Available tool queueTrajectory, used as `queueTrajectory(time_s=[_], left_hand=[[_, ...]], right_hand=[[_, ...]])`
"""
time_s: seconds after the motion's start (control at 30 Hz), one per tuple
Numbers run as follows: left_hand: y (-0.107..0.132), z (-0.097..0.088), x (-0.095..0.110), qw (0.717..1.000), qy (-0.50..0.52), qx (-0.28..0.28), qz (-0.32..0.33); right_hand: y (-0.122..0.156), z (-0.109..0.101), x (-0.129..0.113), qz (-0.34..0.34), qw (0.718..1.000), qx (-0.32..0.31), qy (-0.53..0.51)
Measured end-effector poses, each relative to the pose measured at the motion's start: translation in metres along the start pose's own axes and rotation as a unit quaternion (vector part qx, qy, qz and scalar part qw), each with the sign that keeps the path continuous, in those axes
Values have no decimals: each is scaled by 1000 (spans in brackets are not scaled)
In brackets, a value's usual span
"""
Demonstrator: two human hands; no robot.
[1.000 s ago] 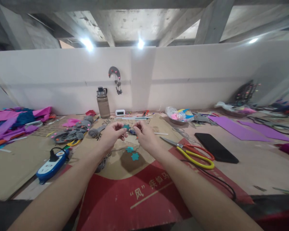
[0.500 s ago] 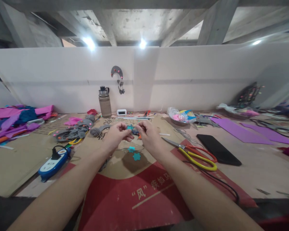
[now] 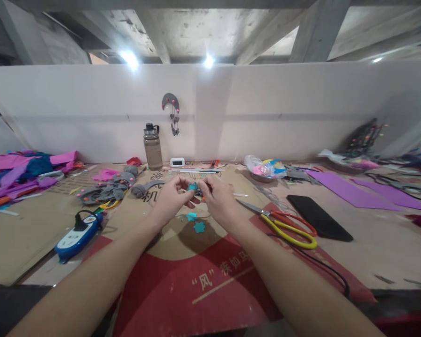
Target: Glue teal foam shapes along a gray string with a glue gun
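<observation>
Taking the scissors (image 3: 268,216) as landmark, the small teal piece (image 3: 192,186) is held up left of them and beyond their blade tips, which point up and leftward, roughly towards the hands; the left hand (image 3: 175,200) is the nearer, pinching the piece between thumb and fingers, so that it lies at those fingertips on their right side; the right hand (image 3: 217,199) comes in from the scissors' side, its thumb and fingers drawn in just beside the piece, though whether they grip anything I cannot tell; the piece looks about as broad as it is long, with no clear long axis, and fingers hide too much of it to say which way it points; two loose teal stars (image 3: 199,227) lie left of the scissors, below the hands, both flat and without a long axis.
</observation>
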State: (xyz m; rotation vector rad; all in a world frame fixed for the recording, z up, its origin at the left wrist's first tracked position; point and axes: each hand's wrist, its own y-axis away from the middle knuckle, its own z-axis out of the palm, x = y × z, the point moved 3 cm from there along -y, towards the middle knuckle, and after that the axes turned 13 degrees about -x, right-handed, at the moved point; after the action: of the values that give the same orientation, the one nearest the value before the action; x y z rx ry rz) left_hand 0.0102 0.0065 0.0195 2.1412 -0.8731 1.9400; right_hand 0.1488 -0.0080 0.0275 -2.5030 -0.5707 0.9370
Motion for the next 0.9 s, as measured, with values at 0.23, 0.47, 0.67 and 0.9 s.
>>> queueTrajectory(time_s=[0.23,0.47,0.67,0.9], left_hand=[[3,5,10,998,-54,-17,-13],[4,6,8,999,-47,-27,-8],[3,5,7,998,-57,-27,0],[4,6,10,997,-73,-25,2]], right_hand=[[0,0,-1,-4,1000,-11,11],[0,0,-1,8,1000,-7,19],[1,-2,-2,20,1000,-11,20],[1,-3,-3,29,999,-13,32]])
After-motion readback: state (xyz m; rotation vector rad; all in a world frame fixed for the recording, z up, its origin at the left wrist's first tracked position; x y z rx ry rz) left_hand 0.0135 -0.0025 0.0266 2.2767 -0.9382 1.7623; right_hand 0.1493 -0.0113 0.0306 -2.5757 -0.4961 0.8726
